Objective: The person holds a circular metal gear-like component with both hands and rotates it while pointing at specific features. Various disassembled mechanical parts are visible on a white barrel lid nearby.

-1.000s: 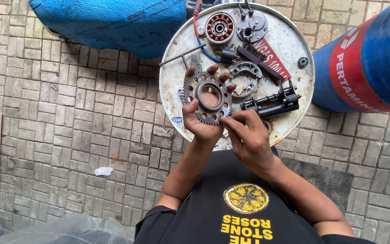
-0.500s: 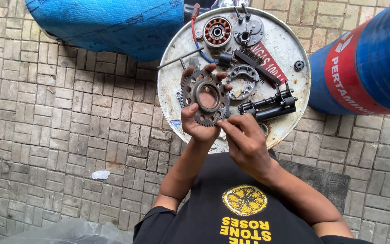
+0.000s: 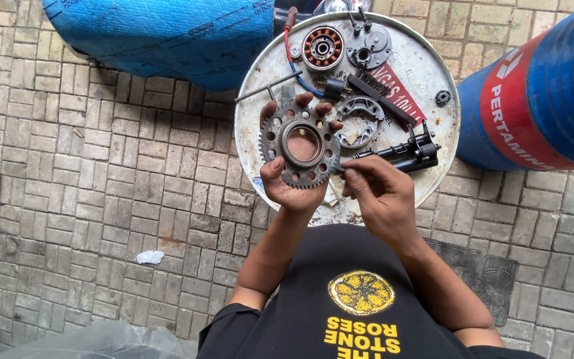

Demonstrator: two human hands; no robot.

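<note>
The left hand [image 3: 293, 189] grips a toothed rear sprocket [image 3: 301, 145] from below, thumb on its left rim and fingers curled over the top edge, holding it face-up just above the near-left part of a round white drum lid [image 3: 254, 126]. The right hand [image 3: 380, 196] is pinched nearly closed, fingertips at the sprocket's right edge, on something too small to make out. On the lid beyond lie a copper-wound stator [image 3: 322, 48], a brake shoe [image 3: 360, 119], a wire brush [image 3: 380, 100] and a black cylindrical part [image 3: 400, 154].
</note>
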